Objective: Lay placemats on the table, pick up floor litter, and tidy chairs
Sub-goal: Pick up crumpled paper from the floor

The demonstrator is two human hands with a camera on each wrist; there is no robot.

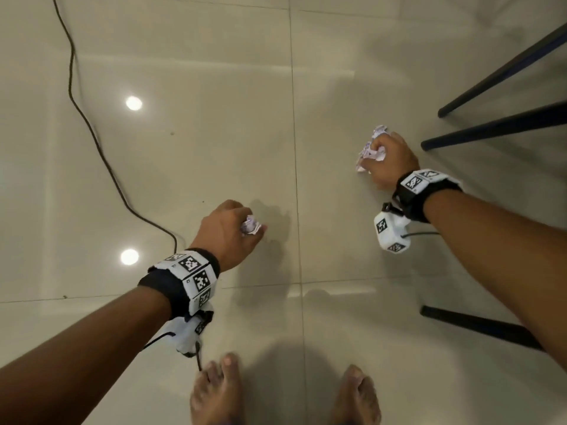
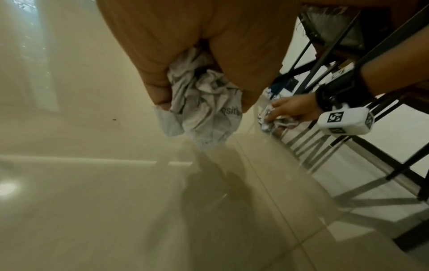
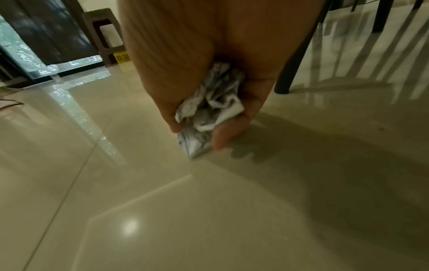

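Head view: person stood barefoot on glossy tiled floor, both arms reaching down. Left hand sat at approx. 6 o'clock of centre, fingers curled tight round a crumpled paper wad; only a small part of the wad showed past the knuckles, at the hand's 3 o'clock. Right hand was at approx. 2 o'clock, fingers closed on a second, larger paper wad, which stuck out toward 10–11 o'clock from the fist. Dark chair legs lay at the right hand's 3 o'clock, near but not touching. Black cable ran down the floor at 9 o'clock, well apart from both hands.

Left wrist cam showed what head view did not: wad no. 1 was printed newsprint, w/ part-legible lettering, hanging below the fist, long axis roughly 12-to-6, loose end toward the floor. Whether it touched the tile: cannot tell. Same view also caught the right hand at 3 o'clock, gripping its wad low by the chair frame.

Right wrist cam: wad no. 2 pinched between fingers and thumb, long axis approx. 1-to-7, tip toward the floor, at or just above the tile; contact not clear. Brown stool and a glass door stood at 10–11 o'clock, seen in no other view.
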